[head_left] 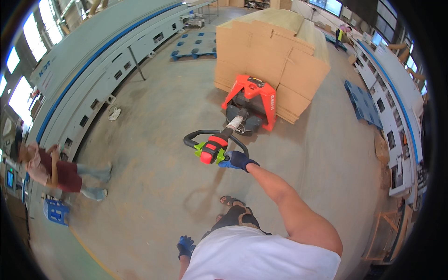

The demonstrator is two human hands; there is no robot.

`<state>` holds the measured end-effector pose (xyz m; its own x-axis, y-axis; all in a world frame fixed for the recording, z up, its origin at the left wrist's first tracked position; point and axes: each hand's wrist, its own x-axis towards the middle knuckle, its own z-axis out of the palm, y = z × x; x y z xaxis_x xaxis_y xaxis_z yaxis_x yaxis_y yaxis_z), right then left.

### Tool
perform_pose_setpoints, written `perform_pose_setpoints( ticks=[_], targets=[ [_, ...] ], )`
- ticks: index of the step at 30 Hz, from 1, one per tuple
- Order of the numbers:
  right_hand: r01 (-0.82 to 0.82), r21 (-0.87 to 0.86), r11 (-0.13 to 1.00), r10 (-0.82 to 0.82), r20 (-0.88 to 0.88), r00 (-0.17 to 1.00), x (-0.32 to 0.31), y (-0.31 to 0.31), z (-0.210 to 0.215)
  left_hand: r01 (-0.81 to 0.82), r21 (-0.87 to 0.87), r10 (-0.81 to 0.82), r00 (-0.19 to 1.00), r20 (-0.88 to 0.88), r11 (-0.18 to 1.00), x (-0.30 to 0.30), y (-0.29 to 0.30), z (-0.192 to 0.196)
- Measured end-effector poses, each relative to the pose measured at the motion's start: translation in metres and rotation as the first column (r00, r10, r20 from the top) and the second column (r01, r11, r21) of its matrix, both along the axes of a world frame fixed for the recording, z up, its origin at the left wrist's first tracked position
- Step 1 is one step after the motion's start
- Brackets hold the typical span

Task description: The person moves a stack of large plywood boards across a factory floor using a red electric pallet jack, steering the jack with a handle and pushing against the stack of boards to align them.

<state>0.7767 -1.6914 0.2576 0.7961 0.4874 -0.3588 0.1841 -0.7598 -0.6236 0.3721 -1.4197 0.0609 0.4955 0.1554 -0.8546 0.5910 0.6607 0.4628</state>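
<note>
My right hand [237,160], in a dark blue glove, grips the right side of a black loop handle on a pallet truck [257,95]. The handle's head [212,148] is red and black with green levers and points toward me. Behind the truck's red body rises a tall load of brown cardboard sheets [263,51]; the forks are hidden under it. Down by my left side hangs my left hand [186,246], also gloved in blue, apart from the handle. Its fingers are loosely spread, with nothing visible in them.
A person [56,165] in a dark red apron stands at the left beside a long grey machine [112,60]. Blue pallets lie at the far left [193,44] and right [363,103]. Another machine [392,107] lines the right side. A blue stool [57,211] stands near the person.
</note>
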Motion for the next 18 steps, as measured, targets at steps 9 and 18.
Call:
perform_pose_setpoints(
  ticks=[9, 18],
  targets=[
    [-0.006, 0.018, 1.000, 0.005, 0.063, 0.998, -0.005, 0.004, -0.016, -0.146, 0.064, 0.151, 0.984, -0.095, 0.987, -0.028, -0.011, -0.039],
    [0.010, 0.097, 0.995, -0.010, -0.005, 1.000, 0.006, 0.015, -0.047, -0.316, 0.031, 0.317, 0.946, -0.071, 0.948, -0.052, -0.037, -0.047]
  ],
)
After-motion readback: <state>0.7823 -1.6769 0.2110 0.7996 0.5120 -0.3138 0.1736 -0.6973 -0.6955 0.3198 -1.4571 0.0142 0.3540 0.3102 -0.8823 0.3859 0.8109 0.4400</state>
